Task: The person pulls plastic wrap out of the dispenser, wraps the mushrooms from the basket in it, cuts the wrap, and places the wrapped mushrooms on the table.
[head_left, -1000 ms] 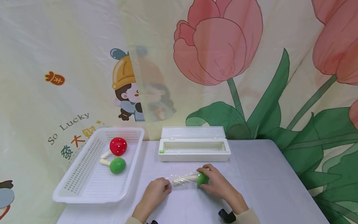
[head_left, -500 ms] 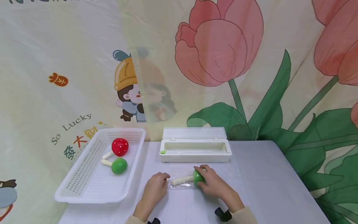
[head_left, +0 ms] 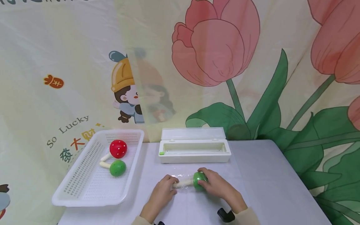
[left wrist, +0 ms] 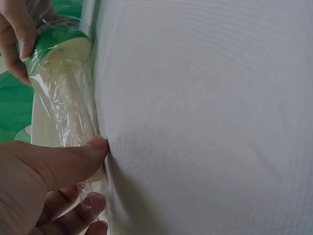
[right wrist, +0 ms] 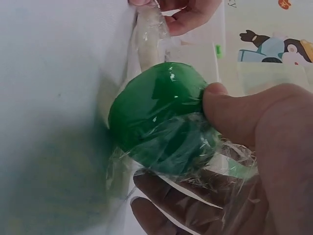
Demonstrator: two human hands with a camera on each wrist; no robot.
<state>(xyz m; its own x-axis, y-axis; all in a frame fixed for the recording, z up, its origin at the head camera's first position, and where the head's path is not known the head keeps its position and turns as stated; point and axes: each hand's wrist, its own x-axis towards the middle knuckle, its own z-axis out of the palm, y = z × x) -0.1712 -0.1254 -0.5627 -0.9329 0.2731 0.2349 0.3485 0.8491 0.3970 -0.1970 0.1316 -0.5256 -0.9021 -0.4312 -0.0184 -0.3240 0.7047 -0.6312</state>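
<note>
A toy mushroom (head_left: pixel 197 181) with a green cap and pale stem lies sideways on the white tabletop, covered in clear plastic wrap (left wrist: pixel 58 93). My left hand (head_left: pixel 163 193) pinches the wrapped stem end, thumb on one side and fingers on the other. From the right, my right hand (head_left: pixel 220 187) grips the green cap (right wrist: pixel 161 115), with the thumb at one side and fingers curled around beneath. Crinkled film spreads over the cap and across the right fingers in the right wrist view.
A white box (head_left: pixel 194 159) with its clear lid raised stands behind the hands. To the left, a white perforated basket (head_left: pixel 91 204) holds a red spotted toy mushroom (head_left: pixel 118 149) and another green one (head_left: pixel 117 168). A printed cloth (head_left: pixel 157 25) hangs behind the table.
My left hand has moved right, from the film's left edge onto the stem end. The right hand has stayed on the cap, which has shifted slightly, and film now covers it more visibly.
</note>
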